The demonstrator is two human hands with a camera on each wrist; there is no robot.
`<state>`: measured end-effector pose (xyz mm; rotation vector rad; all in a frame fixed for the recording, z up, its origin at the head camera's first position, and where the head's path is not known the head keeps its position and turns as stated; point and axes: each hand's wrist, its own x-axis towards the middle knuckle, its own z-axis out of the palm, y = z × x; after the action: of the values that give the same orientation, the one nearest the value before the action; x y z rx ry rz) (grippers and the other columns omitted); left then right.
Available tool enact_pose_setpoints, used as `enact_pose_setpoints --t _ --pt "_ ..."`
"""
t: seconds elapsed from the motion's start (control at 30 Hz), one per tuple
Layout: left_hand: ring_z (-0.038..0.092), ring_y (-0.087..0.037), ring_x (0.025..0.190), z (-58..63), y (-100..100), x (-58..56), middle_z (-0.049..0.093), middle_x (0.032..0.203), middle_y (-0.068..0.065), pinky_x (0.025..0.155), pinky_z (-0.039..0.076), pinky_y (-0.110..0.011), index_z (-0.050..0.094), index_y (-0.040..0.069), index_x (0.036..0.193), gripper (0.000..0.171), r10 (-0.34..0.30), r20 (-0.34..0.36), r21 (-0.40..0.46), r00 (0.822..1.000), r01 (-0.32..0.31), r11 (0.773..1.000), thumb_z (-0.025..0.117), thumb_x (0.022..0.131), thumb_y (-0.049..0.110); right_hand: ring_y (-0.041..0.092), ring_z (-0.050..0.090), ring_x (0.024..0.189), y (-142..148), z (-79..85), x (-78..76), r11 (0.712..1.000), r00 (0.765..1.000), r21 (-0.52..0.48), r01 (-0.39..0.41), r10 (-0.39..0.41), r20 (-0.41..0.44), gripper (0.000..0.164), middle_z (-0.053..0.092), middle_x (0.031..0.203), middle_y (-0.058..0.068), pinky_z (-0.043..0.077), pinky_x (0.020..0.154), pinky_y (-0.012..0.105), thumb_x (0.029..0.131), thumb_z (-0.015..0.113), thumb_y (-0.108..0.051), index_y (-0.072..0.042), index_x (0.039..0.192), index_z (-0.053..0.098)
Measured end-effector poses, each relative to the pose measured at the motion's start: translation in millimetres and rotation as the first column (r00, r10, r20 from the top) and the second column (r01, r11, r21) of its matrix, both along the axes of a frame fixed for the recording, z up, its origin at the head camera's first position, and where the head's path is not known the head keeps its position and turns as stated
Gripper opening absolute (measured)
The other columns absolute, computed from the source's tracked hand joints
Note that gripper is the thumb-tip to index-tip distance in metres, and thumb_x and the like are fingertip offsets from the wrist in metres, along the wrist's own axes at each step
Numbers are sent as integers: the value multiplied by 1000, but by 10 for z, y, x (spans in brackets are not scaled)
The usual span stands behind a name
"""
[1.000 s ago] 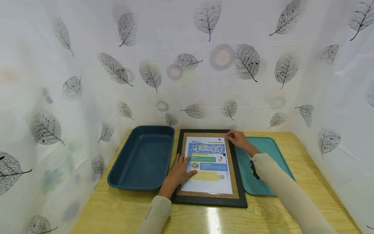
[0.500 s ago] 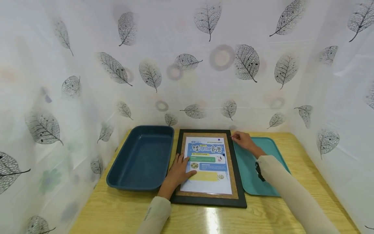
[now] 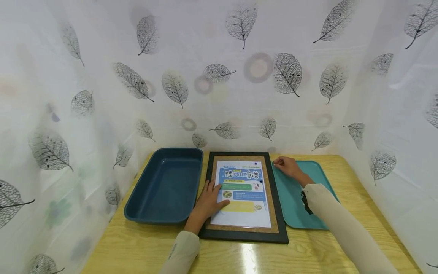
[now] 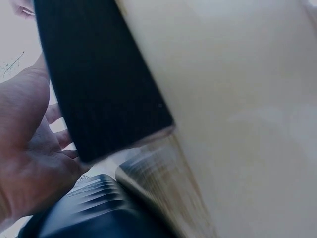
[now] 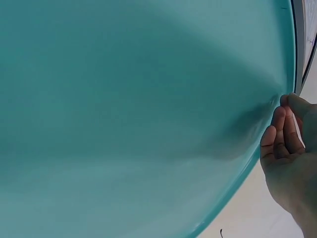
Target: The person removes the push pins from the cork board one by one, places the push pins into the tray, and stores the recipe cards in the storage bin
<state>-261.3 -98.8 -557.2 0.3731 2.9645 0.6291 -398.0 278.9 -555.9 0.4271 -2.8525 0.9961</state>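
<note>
A cork board with a black frame (image 3: 283,213) lies on the table, bearing a printed sheet (image 3: 239,221) in blue, green and yellow. A small purple dot, perhaps a pin, shows near the sheet's top right corner. My left hand (image 3: 207,201) rests with spread fingers on the board's left side and the sheet; in the left wrist view the hand (image 4: 29,144) lies beside the frame's dark edge. My right hand (image 3: 287,166) is at the turquoise tray's (image 3: 297,205) far left corner. In the right wrist view its thumb and index fingertips meet at the rim; anything between them is hidden.
A deep dark blue bin (image 3: 164,190) stands left of the board. Beneath everything is a yellow wooden table (image 3: 137,247). A pale curtain (image 3: 219,99) printed with leaves surrounds the table's back and sides.
My right hand has moved right, from the board's upper right corner to the tray's far left corner, fingertips still together. My left hand stays in place on the board.
</note>
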Motion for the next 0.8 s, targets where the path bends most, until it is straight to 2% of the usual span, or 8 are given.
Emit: enact_pose_setpoints --t 0.27,0.53,0.8 --pt "13 -45 157 10 -2 17 24 169 -22 123 24 -58 44 9 157 82 7 5 8 1000 -7 1000 71 95 55 42 70 99 53 -46 6 1000 1000 9 -4 4 24 14 73 103 25 56 88 55 99 68 -5 7 104 73" --pt "13 -45 157 -3 -9 15 24 169 -21 123 24 -58 44 10 158 83 3 8 3 1000 -3 1000 71 94 56 42 69 99 21 6 90 1000 1000 9 -12 12 24 16 72 105 27 56 89 55 100 67 -5 9 106 72" --pt "12 -44 157 -1 1 12 23 169 -20 123 24 -58 43 10 158 83 5 15 12 1000 -5 1000 71 94 55 42 70 98 46 -53 60 1000 1000 -4 -7 7 24 16 73 105 26 56 88 55 100 68 -5 9 107 73"
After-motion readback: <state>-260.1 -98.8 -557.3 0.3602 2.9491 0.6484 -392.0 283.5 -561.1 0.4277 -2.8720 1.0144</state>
